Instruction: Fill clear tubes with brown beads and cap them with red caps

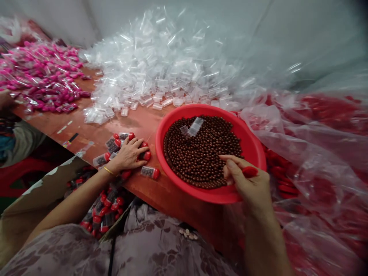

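My left hand (130, 154) lies spread, fingers apart, over several small clear containers with red caps and dark beads inside. One such container (149, 172) lies beside it on the table, close to the bowl. My right hand (248, 178) is over the right side of a red plastic bowl (257, 153), its fingers curled, with a red cap (249, 171) held against the hand. Its fingertips are at the surface of the round brown beads (201, 153); whether they pinch a bead cannot be made out. Two clear empty containers (196, 126) rest on the beads.
A large heap of clear containers (161, 76) covers the table's back. Pink-capped pieces (51, 73) are piled at the left. Plastic bags of red caps (316, 153) stand at the right. Below the table edge, a carton (37, 203) holds filled red-capped containers. Another person's hand (5, 99) shows far left.
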### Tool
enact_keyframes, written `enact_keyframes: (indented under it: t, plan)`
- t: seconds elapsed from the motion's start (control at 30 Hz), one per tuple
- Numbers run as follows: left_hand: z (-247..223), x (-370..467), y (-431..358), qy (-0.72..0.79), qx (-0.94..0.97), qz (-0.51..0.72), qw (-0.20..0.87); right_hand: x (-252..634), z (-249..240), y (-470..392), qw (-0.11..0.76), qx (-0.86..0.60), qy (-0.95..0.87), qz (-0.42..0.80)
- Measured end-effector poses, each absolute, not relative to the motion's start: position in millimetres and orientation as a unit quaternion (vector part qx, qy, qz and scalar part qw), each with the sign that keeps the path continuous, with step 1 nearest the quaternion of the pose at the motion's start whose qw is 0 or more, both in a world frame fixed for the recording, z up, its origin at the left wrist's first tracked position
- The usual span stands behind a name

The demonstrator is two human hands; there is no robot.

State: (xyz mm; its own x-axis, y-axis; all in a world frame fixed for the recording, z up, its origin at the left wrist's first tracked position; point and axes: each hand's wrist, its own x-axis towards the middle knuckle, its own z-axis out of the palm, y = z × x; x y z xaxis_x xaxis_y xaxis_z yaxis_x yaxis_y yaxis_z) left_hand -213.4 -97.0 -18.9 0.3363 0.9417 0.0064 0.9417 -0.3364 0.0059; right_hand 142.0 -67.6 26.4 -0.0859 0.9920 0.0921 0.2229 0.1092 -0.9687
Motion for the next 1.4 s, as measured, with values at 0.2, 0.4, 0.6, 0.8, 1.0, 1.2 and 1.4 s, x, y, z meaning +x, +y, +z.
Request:
enact_keyframes:
  t: [0.2,0.4,0.6,0.8,1.0,1.2,1.4]
  plan:
    - [-23.4,-265.2,-178.1,0.635,0.772,-0.001,-0.027,142.0,27.5,-70.1,0.437,-0.511,-0.602,0.431]
    - [-47.2,-312.7,-294.3,0.726,0.679,-0.012,-0.109,142.6,26.1,-69.4,0.443,-0.494,-0.61,0.433]
    - [-47.6,-280.0,-277.1,0.74,0.643,0.094,-0.176,144.2,24.0,-66.6,0.417,-0.491,-0.628,0.436]
    - [-18.2,-186.8,-169.5,0.582,0.777,0.165,-0.175,144.7,22.5,-67.7,0.442,-0.495,-0.611,0.432]
    - [45.0,-140.9,-79.3,0.495,0.814,0.249,-0.177,141.9,27.0,-64.6,0.426,-0.492,-0.623,0.434]
    - [51.1,-90.2,20.2,0.403,0.909,-0.008,-0.111,140.5,31.9,-65.3,0.449,-0.482,-0.589,0.468]
    - [33.5,-84.1,44.9,0.461,0.881,-0.104,0.015,143.3,35.0,-66.3,0.488,-0.462,-0.547,0.5]
